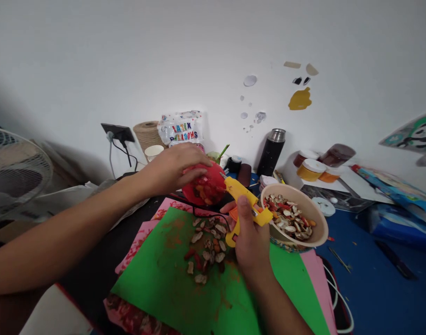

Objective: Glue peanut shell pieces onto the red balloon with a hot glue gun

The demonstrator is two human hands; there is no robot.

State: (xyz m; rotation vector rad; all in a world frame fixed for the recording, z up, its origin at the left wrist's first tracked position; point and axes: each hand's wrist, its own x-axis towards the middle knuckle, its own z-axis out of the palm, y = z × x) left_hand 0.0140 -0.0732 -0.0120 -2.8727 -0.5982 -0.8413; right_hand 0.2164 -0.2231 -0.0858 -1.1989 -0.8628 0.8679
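while my right hand (253,239) grips the glue gun (241,191), one slip could scorch my nearby left hand (176,164) holding the red ball (208,187) from above.

A white wall (94,60) with a yellow shape (300,99) stands behind a blue table (369,298) — a fan (19,167) is on the left.

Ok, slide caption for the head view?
Left hand on a round red object, right hand holding a yellow plastic glue gun.
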